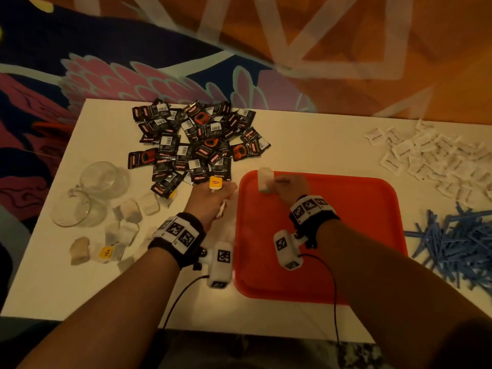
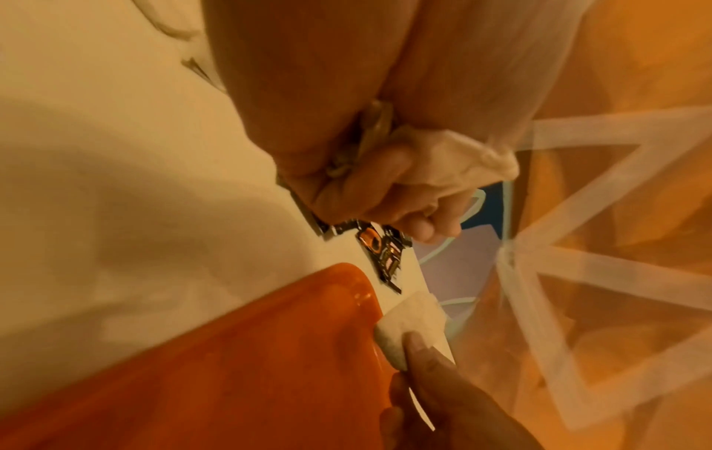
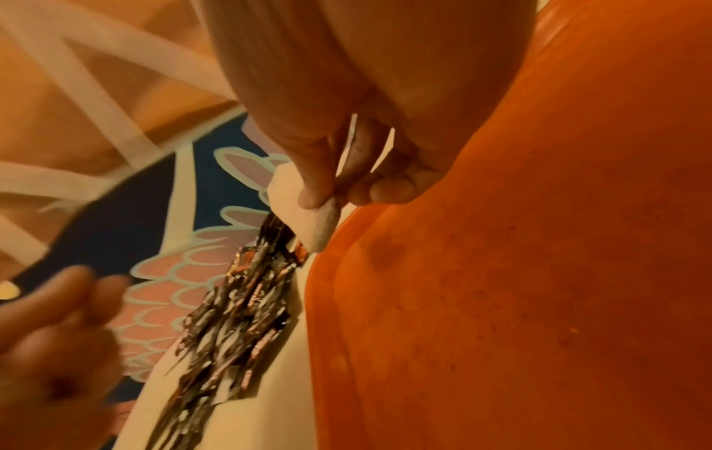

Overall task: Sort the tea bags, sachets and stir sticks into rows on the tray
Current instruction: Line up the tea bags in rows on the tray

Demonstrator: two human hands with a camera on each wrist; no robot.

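1. Fingers of our right hand pinch one tea bag above the tray, at its 11 o'clock corner.
2. Left hand clutches more tea bags.
3. We should lay it flat, parallel to the far rim, starting the row.

Head view looks steeply down on the table; both close wrist views share the red tray's far-left corner.
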